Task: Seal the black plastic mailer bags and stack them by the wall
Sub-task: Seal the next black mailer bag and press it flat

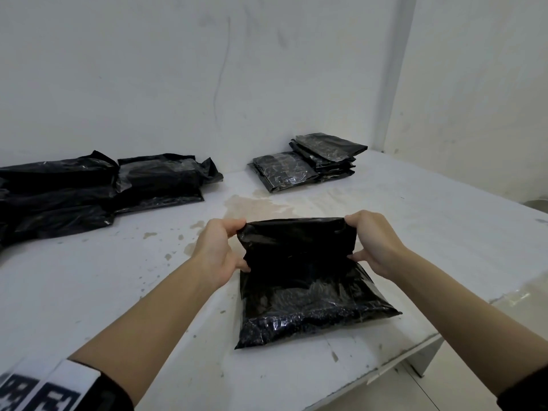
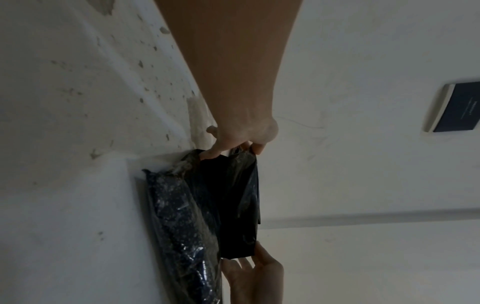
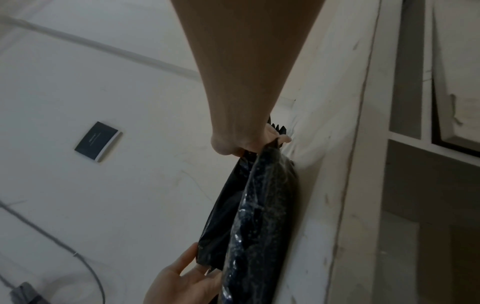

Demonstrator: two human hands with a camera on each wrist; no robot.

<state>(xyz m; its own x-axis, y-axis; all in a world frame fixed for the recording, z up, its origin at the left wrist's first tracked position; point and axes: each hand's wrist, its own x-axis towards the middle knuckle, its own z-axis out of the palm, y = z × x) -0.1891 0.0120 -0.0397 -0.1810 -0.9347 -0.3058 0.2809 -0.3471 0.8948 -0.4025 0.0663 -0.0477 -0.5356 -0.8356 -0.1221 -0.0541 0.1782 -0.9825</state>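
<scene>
Both forearms are bare from the wrist up. On the left arm (image 1: 142, 315), at the lower left of the head view, sits a black band (image 1: 109, 393) with a white panel (image 1: 44, 390) printed in blurred black square markings. A dark cuff edge (image 1: 525, 393) shows on the right arm (image 1: 462, 301) at the lower right corner.

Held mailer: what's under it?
The mailer lies on the white table, flap lifted by both hands. Whatever sits beneath it is covered; its contents are hidden too.
</scene>
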